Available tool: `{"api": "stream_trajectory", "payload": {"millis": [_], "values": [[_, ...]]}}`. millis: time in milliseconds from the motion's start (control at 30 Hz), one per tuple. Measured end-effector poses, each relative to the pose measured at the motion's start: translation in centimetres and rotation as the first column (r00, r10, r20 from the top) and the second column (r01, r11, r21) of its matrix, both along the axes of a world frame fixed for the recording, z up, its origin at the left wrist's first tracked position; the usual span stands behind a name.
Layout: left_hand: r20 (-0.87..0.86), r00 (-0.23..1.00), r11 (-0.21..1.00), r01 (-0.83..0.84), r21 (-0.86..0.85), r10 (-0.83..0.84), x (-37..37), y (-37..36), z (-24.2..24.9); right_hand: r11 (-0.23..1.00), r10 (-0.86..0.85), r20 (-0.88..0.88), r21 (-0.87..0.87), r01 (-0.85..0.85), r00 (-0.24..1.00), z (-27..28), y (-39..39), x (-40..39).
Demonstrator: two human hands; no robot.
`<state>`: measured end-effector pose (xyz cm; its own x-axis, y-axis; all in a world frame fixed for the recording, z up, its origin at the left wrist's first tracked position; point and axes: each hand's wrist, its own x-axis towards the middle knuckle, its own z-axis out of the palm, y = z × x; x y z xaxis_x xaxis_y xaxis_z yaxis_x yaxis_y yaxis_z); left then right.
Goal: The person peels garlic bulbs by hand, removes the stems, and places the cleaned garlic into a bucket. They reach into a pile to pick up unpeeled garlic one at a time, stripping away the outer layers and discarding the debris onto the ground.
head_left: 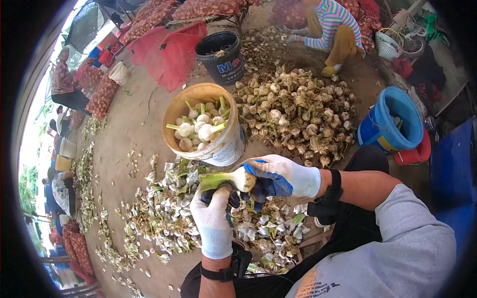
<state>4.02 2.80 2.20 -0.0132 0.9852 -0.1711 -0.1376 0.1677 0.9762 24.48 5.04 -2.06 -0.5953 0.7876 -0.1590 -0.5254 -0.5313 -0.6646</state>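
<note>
A garlic bulb [243, 180] with a thick green stem is held level between my two gloved hands. My left hand [213, 211], in a white glove with dark fingers, is closed around the stem end. My right hand [280, 176], its glove white and blue, grips the root end of the bulb. Just beyond them stands a tan bucket [171, 144] with several peeled white bulbs [198, 126] inside. Below my hands lies a heap of peeled-off garlic skins [164, 213]. The undersides of my fingers are partly hidden.
Unpeeled garlic [298, 114] is piled beyond my right hand. A black bucket [221, 59] and a blue bucket [392, 119] stand around it. A co-worker [333, 30] in a striped top crouches behind the pile. Full red mesh sacks [103, 97] are at the left.
</note>
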Motion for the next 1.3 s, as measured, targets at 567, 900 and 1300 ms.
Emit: {"api": "stream_trajectory", "payload": {"millis": [567,900,1300], "values": [[0.250,0.967,0.996,-0.022,-0.083,0.042,0.9,0.4,-1.4,0.989,-0.056,0.250,0.147,0.020,0.967,-0.9,2.1,1.4],[-0.092,0.991,0.995,-0.099,-0.005,0.098,1.2,-0.5,-2.3,0.929,-0.296,0.501,0.348,0.124,0.814,-0.2,1.5,0.8],[-0.933,0.355,0.899,0.385,0.207,0.063,-2.8,-0.2,-4.5,0.885,-0.344,0.492,0.455,0.101,0.800,1.6,1.4,1.7]]}}
